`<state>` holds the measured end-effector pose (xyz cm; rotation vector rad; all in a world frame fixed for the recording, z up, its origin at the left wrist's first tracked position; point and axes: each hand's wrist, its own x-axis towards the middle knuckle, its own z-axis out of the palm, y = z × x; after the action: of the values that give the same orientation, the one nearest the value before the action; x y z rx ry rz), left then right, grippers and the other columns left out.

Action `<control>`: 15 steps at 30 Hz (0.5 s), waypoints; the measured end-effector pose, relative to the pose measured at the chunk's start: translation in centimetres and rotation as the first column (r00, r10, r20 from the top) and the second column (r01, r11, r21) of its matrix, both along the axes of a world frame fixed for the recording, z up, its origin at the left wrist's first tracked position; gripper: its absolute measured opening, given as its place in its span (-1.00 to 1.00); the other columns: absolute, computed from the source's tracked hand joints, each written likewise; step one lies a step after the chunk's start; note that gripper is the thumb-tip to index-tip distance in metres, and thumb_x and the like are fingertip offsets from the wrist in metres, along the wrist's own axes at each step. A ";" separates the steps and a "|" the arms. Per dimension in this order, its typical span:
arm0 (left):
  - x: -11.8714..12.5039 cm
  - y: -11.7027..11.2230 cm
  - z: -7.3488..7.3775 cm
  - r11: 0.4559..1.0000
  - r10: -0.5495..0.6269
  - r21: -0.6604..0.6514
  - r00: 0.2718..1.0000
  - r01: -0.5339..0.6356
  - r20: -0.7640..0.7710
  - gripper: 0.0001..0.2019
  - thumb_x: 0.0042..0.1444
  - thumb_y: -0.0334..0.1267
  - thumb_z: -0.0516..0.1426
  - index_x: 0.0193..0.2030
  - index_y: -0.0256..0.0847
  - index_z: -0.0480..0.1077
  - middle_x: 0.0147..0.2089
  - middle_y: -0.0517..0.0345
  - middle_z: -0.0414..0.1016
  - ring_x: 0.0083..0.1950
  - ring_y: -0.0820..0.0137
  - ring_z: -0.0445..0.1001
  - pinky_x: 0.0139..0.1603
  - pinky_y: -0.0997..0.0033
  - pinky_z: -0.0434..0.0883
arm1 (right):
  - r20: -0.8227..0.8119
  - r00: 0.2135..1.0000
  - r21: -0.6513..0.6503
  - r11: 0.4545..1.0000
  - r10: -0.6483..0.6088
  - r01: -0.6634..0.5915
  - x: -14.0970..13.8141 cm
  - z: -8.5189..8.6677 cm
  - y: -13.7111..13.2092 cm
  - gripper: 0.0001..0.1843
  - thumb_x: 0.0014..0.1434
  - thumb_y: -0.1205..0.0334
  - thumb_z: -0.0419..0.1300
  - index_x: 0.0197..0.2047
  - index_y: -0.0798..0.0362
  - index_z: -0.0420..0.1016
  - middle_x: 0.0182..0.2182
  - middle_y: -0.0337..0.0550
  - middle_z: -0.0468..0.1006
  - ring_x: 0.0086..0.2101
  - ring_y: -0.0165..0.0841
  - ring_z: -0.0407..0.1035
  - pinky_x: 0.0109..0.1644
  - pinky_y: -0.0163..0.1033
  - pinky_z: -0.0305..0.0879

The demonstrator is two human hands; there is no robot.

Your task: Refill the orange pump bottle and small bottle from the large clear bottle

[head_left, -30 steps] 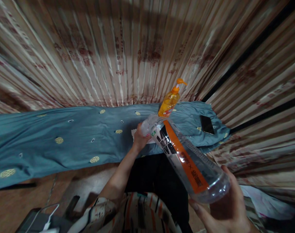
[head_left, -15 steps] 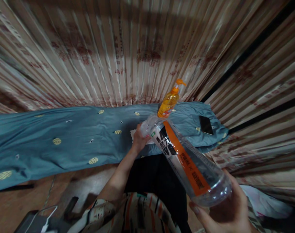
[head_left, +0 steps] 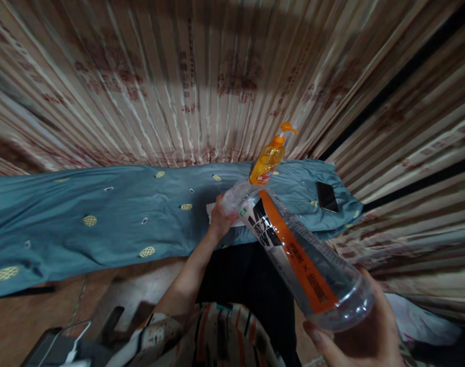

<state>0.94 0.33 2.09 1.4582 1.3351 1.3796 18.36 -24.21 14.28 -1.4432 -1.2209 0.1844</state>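
Observation:
A large clear plastic bottle with an orange, white and black label slants across the view, its base toward me on the right. My right hand is wrapped round that base. At the far upper end, my left hand closes on a clear, whitish plastic piece against the bottle's neck; whether this is a separate small container I cannot tell. Under the left hand lies a white sheet with a scalloped edge, mostly hidden. Just behind the neck stands a pump bottle of yellow liquid with an orange pump.
A blue-green cloth with pineapple prints covers the long surface before me. A dark phone lies on its right end. Pleated curtains hang behind and at the right. A white cable sits at lower left.
The big bottle's base and my right hand have shifted slightly right and down. My left hand stays at the neck end, and both grips are the same.

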 end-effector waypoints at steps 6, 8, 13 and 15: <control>-0.1 -0.1 0.1 1.000 -0.010 0.014 1.000 0.010 -0.012 -0.42 -0.05 -0.17 0.35 0.14 -0.20 0.36 -0.01 -0.07 0.59 -0.03 0.14 0.60 0.04 0.10 0.52 | -0.010 1.000 -0.014 1.000 -0.007 0.007 0.2 -0.1 -0.1 0.07 -0.07 0.21 0.57 0.46 -0.15 0.25 0.09 -0.03 0.56 -0.02 -0.12 0.52 -0.07 -0.11 0.53; -0.1 -0.2 0.3 1.000 -0.014 0.013 1.000 0.014 -0.005 -0.43 -0.05 -0.17 0.34 0.13 -0.21 0.36 -0.01 -0.08 0.59 -0.02 0.13 0.60 0.05 0.09 0.52 | -0.005 1.000 -0.018 1.000 -0.005 0.005 0.3 0.0 -0.2 0.08 -0.09 0.23 0.57 0.46 -0.16 0.25 0.10 -0.03 0.55 -0.01 -0.12 0.51 -0.06 -0.10 0.54; -0.2 -0.3 0.5 0.999 -0.036 0.029 0.999 0.036 0.020 -0.46 -0.01 -0.16 0.34 0.12 -0.20 0.38 0.02 -0.08 0.59 0.00 0.15 0.60 0.07 0.10 0.52 | -0.005 1.000 -0.037 0.999 0.000 0.000 0.4 0.2 -0.3 0.10 -0.08 0.23 0.57 0.48 -0.17 0.21 0.14 0.02 0.51 -0.05 -0.12 0.52 -0.12 -0.10 0.56; -0.2 -0.3 0.5 0.999 -0.040 0.037 0.999 0.040 0.025 -0.46 -0.02 -0.17 0.35 0.12 -0.19 0.38 0.03 -0.06 0.59 0.01 0.15 0.60 0.09 0.10 0.52 | -0.032 0.999 -0.053 0.999 -0.002 0.001 0.3 0.3 -0.3 0.11 -0.08 0.21 0.57 0.48 -0.18 0.21 0.14 0.01 0.53 -0.04 -0.12 0.52 -0.10 -0.11 0.56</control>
<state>0.73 0.02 2.59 1.4786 1.2642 1.3990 18.61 -24.51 14.56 -1.4814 -1.1965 0.2395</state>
